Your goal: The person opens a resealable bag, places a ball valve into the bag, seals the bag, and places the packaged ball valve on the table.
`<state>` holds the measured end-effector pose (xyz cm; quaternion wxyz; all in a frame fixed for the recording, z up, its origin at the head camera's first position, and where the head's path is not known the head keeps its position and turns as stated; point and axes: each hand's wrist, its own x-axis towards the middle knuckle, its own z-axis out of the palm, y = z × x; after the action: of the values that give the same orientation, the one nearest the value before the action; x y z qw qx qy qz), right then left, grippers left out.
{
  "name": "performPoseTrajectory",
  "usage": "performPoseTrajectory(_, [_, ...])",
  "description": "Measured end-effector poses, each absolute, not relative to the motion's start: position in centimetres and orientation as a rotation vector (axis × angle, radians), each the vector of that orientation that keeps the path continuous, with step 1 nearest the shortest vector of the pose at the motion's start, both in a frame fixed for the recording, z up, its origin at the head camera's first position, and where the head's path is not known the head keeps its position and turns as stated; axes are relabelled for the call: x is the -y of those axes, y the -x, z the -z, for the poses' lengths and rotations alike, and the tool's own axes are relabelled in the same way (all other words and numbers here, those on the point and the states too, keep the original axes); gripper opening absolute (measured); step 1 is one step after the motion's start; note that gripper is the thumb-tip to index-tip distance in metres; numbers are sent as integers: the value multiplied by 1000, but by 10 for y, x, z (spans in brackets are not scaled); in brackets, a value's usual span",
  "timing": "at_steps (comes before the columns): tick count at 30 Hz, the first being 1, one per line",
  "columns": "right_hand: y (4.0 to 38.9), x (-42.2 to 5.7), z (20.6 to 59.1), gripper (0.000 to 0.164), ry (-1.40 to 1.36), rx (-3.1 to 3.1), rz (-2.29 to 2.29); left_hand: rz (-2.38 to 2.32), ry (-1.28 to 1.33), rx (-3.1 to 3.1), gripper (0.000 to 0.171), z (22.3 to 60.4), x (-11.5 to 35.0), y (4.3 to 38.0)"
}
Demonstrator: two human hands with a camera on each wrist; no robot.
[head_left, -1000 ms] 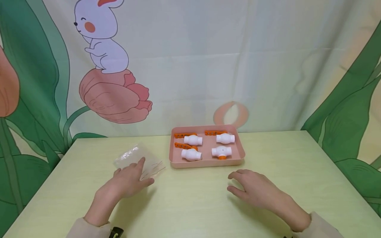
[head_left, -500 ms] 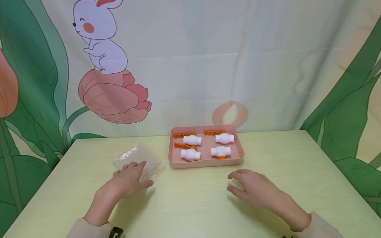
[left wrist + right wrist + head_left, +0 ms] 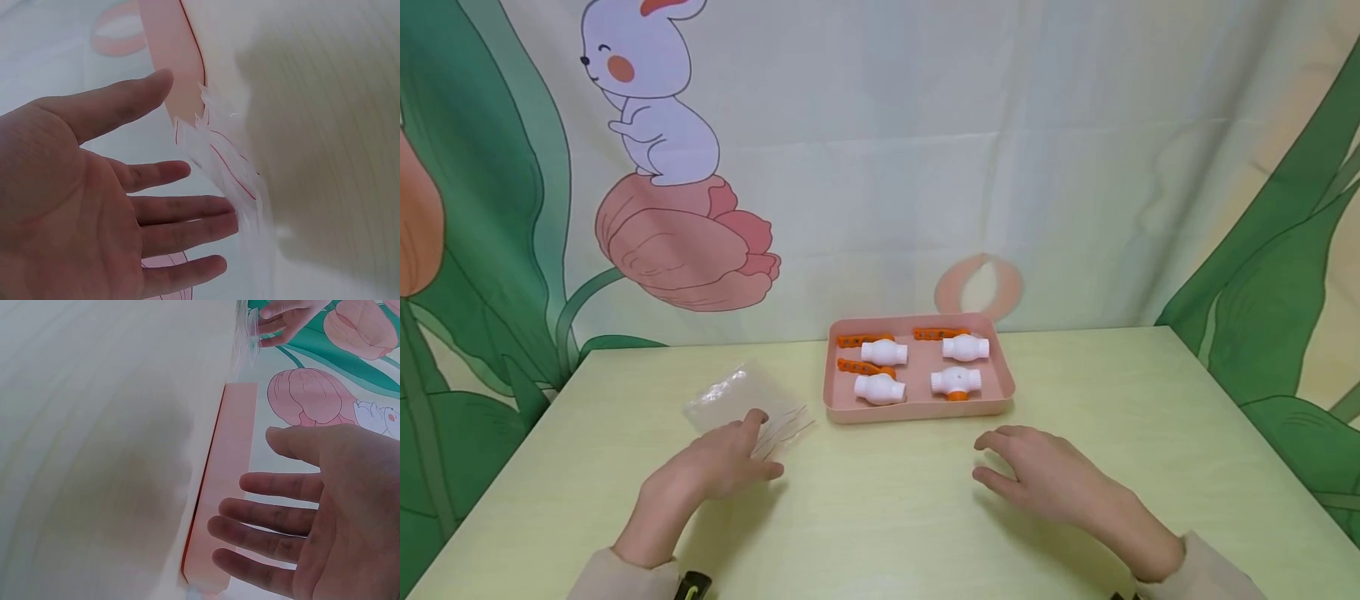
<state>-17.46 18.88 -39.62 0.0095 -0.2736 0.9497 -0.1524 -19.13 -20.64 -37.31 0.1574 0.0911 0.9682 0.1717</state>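
Note:
My left hand hovers over the near edge of clear zip bags, its fingers fairly straight in the left wrist view. Two fingertips reach the bags there; whether they press on them I cannot tell. Nothing is gripped. My right hand is held above the table, in front of the tray's right part, fingers loosely extended and holding nothing. Between and beyond the hands is a pink tray. Several white ball valves with orange handles lie in it, among them a front-left valve and a front-right valve.
The pale yellow-green table ends at a printed curtain just behind the tray. The bags lie left of the tray, a small gap apart. A dark strap piece shows at the left sleeve.
The fingers of my left hand have drawn back and bent slightly down at the bags' near edge. My right hand, the tray and the valves have stayed put.

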Motion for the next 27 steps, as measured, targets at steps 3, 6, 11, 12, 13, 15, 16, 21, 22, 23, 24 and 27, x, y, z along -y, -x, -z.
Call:
performPoseTrajectory(3, [174, -189, 396, 31, 858, -2964, 474, -538, -272, -2751, 81, 374, 206, 191])
performPoseTrajectory(6, [174, -189, 395, 31, 859, -2964, 472, -568, -278, -2736, 79, 375, 205, 191])
performPoseTrajectory(11, [174, -188, 395, 31, 856, -2957, 474, -524, -373, -2776, 81, 374, 205, 191])
performPoseTrajectory(12, [174, -188, 395, 31, 853, -2955, 476, -494, -401, -2795, 83, 373, 205, 190])
performPoseTrajectory(13, [174, -188, 395, 31, 853, -2954, 478, -460, -431, -2817, 86, 372, 205, 191])
performPoseTrajectory(15, [174, -188, 394, 31, 854, -2951, 483, -406, -470, -2853, 91, 371, 205, 191])
performPoseTrajectory(16, [174, -188, 394, 30, 856, -2951, 484, -381, -478, -2865, 93, 371, 206, 192])
performPoseTrajectory(21, [174, -188, 393, 30, 852, -2945, 490, -322, -473, -2860, 91, 371, 206, 196])
performPoseTrajectory(22, [174, -188, 393, 30, 849, -2943, 492, -312, -465, -2843, 90, 371, 205, 196])
performPoseTrajectory(23, [174, -188, 393, 30, 844, -2941, 494, -309, -459, -2824, 88, 371, 204, 196])
performPoseTrajectory(24, [174, -188, 393, 30, 838, -2939, 495, -307, -457, -2804, 87, 372, 204, 197])
performPoseTrajectory(27, [175, -188, 393, 30, 826, -2937, 494, -301, -461, -2753, 88, 372, 200, 197])
